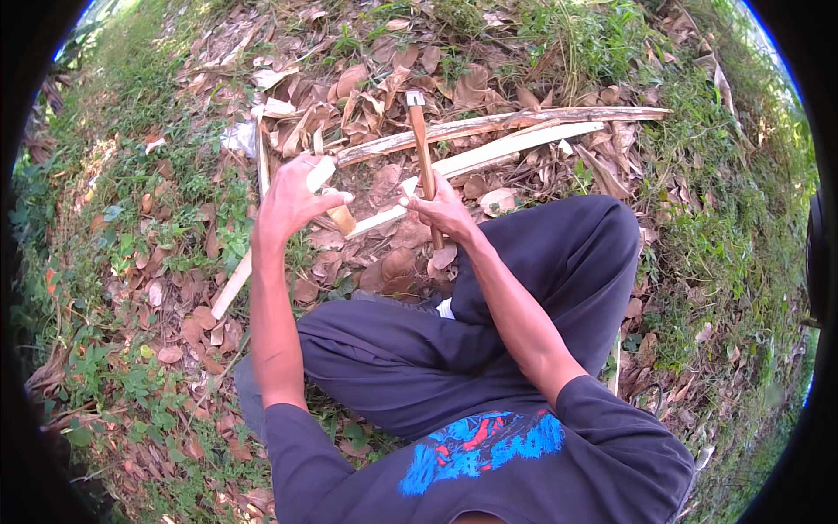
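I sit cross-legged on leaf-covered ground. My right hand [445, 210] grips the brown wooden handle of a small axe [422, 144], which points away from me with its metal head at the far end. My left hand [292, 201] is raised and closed around a pale split wood stick [229, 293] that slants down to the left; its top end shows above my fingers. A short pale wood piece [341, 218] sits by my left thumb. Between my hands, a long pale wood strip [506, 148] lies on the ground.
A longer brown split pole [524, 118] lies across the dry leaves behind the pale strip. A thin upright stick [262, 162] stands beside my left hand. Grass and weeds [131, 218] border the leaf litter on both sides. My dark trousers [489, 297] fill the lower middle.
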`<state>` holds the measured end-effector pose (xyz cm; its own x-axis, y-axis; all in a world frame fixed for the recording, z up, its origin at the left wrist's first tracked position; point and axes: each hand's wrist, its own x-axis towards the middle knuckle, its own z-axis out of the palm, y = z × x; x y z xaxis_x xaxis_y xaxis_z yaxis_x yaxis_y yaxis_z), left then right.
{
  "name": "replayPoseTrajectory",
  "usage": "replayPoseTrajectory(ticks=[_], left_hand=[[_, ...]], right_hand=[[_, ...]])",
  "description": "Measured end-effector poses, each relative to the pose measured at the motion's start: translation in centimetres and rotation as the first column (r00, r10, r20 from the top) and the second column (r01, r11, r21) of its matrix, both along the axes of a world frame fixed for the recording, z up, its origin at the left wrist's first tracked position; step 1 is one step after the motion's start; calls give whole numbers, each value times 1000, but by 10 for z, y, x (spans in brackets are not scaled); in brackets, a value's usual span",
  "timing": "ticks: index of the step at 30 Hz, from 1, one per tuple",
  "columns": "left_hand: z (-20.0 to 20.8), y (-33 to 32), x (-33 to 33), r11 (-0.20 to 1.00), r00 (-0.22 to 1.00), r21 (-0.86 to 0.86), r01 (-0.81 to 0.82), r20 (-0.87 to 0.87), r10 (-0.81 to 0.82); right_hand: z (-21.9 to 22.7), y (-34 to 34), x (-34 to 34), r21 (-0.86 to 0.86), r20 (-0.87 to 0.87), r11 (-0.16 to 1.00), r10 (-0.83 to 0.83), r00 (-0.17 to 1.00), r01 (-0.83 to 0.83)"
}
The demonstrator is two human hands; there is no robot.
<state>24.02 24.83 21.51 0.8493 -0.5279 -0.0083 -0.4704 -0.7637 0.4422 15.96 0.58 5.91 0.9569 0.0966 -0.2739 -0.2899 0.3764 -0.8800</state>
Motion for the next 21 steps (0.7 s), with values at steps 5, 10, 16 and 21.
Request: replayPoseTrajectory(ticks=[5, 10, 16, 21], left_hand=[[-39, 11, -29, 983, 983, -143, -117, -156, 95], [-54, 24, -64, 980, 975, -183, -78, -219, 36], [-8, 4, -59, 976, 996, -214, -49, -84, 31], [18, -23, -54, 959, 996, -282, -19, -89, -6]], right_hand=[[-16, -2, 11, -51, 30, 998, -36, 999, 38], [-13, 2, 10, -102, 24, 994, -23, 999, 25], [-8, -4, -2, -102, 20, 995, 11, 1000, -9], [-19, 0, -2, -59, 43, 998, 3, 999, 0]])
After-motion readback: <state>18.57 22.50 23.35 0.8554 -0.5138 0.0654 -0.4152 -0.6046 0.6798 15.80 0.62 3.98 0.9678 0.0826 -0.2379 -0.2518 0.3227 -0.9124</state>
